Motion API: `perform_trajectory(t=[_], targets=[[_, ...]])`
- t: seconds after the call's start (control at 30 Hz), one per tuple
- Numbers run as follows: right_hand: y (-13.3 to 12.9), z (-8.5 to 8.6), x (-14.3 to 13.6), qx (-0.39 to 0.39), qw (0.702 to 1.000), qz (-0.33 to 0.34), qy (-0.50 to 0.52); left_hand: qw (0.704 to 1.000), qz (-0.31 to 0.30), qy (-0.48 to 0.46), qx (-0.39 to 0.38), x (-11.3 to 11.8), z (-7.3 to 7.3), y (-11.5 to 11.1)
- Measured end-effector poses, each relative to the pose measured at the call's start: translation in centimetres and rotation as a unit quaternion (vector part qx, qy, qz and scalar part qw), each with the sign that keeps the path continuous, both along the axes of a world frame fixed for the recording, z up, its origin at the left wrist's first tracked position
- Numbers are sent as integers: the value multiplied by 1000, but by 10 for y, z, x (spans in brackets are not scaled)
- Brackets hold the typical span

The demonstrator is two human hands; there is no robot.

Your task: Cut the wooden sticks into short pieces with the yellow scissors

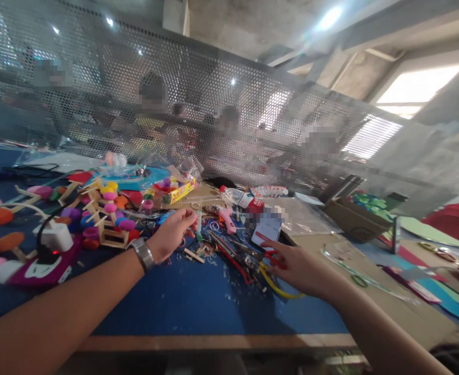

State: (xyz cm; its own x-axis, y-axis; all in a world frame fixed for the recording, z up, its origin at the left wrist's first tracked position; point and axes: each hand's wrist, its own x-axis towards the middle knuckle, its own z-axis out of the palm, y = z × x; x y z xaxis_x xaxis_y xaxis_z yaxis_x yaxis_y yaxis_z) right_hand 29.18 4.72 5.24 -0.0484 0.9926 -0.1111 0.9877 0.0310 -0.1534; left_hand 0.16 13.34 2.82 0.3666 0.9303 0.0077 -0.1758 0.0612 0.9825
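Observation:
My left hand [175, 232], with a metal-banded watch on its wrist, is raised over the cluttered blue table. Its thumb and fingers are pinched together; what they hold, if anything, is too small to make out. My right hand [297, 265] reaches to a phone [266, 229] with a lit screen. The index finger is stretched out at the phone's lower edge, the other fingers partly bent. Something red shows by those fingers, its kind unclear. Below them lie a yellow curved handle [278, 289] and red-handled tools [233, 260]. A pink glue gun [227, 220] rests between both hands.
Small wooden frames with coloured round pieces [110, 224] crowd the left, beside a purple power strip [53, 265] with a white plug [55, 237]. Behind are a bottle [245, 199] and a perforated screen [214, 114]. A cardboard box [358, 219] stands right.

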Motion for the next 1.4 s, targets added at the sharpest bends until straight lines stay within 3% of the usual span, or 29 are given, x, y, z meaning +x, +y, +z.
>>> perform_trajectory(t=[0.2,0.4,0.53,0.67,0.77,0.9,0.97,1.03,1.17,1.3,1.4], targets=[[21,7,13,67,996,-29,-48,997,35,13,71,-2,0,6],[42,-8,21,133,989,-26,-64,981,114,30,153,-8,4,12],[49,-17,22,159,986,-23,-39,969,128,63,200,-8,1,11],[50,-15,12,173,985,-27,-11,966,126,82,213,-5,0,6],[44,-10,-12,181,982,36,45,963,126,94,221,-3,2,3],[30,-6,-59,151,962,190,124,960,130,100,227,-3,4,2],[24,-7,-81,138,948,258,128,958,135,99,232,-3,4,1],[22,-7,-95,123,946,281,107,957,132,99,237,-3,3,1],[31,-6,-99,94,962,254,34,954,129,102,250,-3,0,1],[42,-5,-82,114,974,196,14,954,129,106,249,-3,0,-1],[39,-6,-71,92,975,200,16,953,133,107,249,-2,2,-2]])
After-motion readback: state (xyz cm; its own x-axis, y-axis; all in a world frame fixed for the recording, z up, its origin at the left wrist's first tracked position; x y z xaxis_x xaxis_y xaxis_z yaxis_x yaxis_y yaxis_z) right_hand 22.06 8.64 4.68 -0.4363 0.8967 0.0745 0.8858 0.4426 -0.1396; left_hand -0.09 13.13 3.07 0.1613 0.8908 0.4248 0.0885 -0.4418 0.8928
